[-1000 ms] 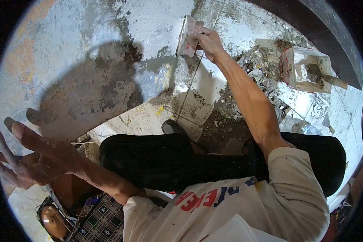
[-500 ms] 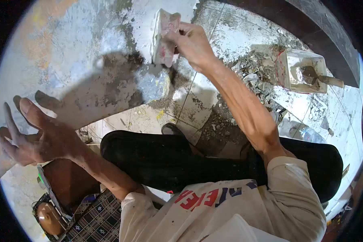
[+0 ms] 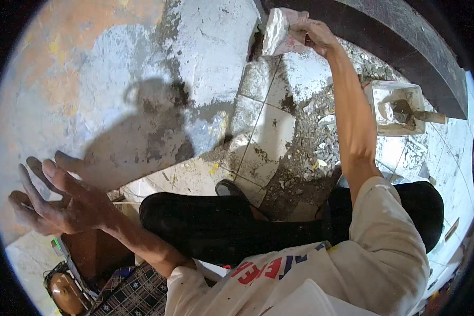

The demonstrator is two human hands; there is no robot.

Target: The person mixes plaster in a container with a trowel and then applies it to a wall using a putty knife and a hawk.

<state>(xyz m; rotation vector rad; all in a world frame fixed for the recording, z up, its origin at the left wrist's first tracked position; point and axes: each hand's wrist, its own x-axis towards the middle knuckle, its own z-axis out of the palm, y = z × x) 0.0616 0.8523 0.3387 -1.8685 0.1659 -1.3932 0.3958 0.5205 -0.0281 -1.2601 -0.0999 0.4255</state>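
My right hand [image 3: 318, 38] is out at the wall's far end, fingers closed round a flat pinkish putty spreader [image 3: 295, 38]. White putty coats the spreader's left side. Beside it, the wall [image 3: 142, 52] carries a patch of fresh white putty [image 3: 216, 42] with rough grey and orange areas around it. On the left, my left hand [image 3: 63, 203] has its fingers spread against the wall surface and holds nothing. Its shadow and that of my head fall across the wall.
A white plastic tub [image 3: 397, 108] with putty and a wooden-handled trowel [image 3: 429, 116] stands on the right. Plaster rubble [image 3: 321, 145] covers part of the tiled floor. A dark curved ledge [image 3: 405, 37] runs along the upper right. Lower left is a patterned cloth [image 3: 134, 292].
My right hand has moved up and right with the spreader, off the middle of the putty patch to its far edge. My left hand is still spread; the view has shifted slightly.
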